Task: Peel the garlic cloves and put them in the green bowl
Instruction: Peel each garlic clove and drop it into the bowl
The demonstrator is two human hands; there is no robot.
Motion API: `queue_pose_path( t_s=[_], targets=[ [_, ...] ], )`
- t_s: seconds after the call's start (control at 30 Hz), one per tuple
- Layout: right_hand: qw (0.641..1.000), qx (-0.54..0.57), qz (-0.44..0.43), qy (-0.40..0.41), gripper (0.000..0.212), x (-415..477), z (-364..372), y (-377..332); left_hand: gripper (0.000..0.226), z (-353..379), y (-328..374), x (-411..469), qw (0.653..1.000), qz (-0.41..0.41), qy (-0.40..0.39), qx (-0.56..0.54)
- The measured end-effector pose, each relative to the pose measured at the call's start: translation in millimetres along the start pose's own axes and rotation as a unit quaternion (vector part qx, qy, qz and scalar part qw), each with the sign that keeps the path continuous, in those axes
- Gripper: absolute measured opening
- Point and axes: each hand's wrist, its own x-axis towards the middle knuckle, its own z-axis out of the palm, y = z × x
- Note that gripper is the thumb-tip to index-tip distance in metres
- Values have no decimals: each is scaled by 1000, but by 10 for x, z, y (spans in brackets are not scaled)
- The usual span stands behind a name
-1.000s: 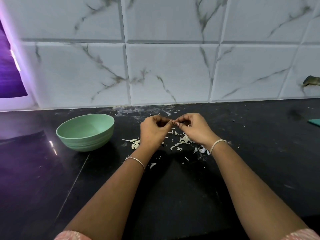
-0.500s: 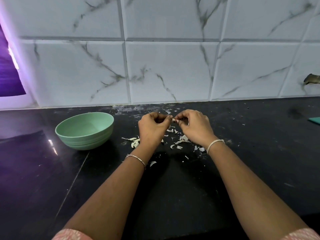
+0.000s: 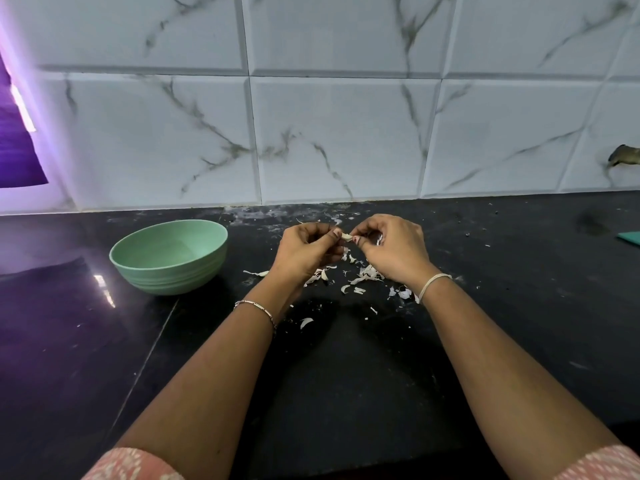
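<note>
A small pale garlic clove [image 3: 346,236] is pinched between the fingertips of both hands, a little above the black counter. My left hand [image 3: 306,252] grips its left end with curled fingers. My right hand [image 3: 391,249] pinches its right end, and a bit of white skin shows under its fingers. The green bowl [image 3: 168,255] stands on the counter to the left of my left hand; its inside looks bare from here. White garlic skins [image 3: 360,277] lie scattered on the counter under and around both hands.
The black counter [image 3: 346,375] runs to a white marbled tile wall [image 3: 329,133] at the back. A teal object [image 3: 630,237] shows at the right edge. A purple-lit reflection covers the counter's left part.
Both hands stayed together on the clove, with small finger shifts as they work at its skin. The view has shifted slightly.
</note>
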Motion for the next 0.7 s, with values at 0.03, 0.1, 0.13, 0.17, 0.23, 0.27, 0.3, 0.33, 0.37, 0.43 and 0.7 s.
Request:
queue_pose_path(
  t_s=[0.03, 0.1, 0.13, 0.17, 0.23, 0.27, 0.3, 0.33, 0.37, 0.43, 0.7],
  targets=[
    [1000, -2, -2, 0, 11, -3, 6, -4, 8, -4, 4, -3, 1000, -5, -3, -6],
    [1000, 2, -4, -3, 11, -5, 7, -8, 9, -15, 8, -4, 1000, -12, -7, -15],
    [1000, 5, -4, -5, 11, -1, 9, -7, 9, -21, 9, -7, 1000, -14, -10, -19],
    [1000, 8, -5, -8, 11, 2, 11, -3, 10, -27, 12, -8, 999, -17, -13, -23],
    [1000, 10, -14, -7, 11, 9, 21, 10, 11, -44, 22, -15, 999, -30, -22, -36],
    [1000, 10, -20, -5, 10, 12, 25, 15, 11, -55, 32, -19, 998, -40, -29, -45],
    [1000, 9, -26, -3, 10, 12, 27, 18, 11, -68, 44, -24, 996, -51, -35, -56],
    [999, 8, -32, -3, 9, 12, 30, 18, 10, -81, 57, -26, 995, -63, -40, -67],
    [999, 9, -36, -6, 9, 11, 30, 17, 9, -94, 68, -26, 993, -74, -43, -78],
    [999, 19, -39, -11, 10, 9, 26, 16, 8, -112, 90, -26, 990, -92, -45, -95],
    [997, 0, -78, -5, 13, -7, 18, -9, 14, -71, 83, -18, 994, -81, -16, -71]
  ],
)
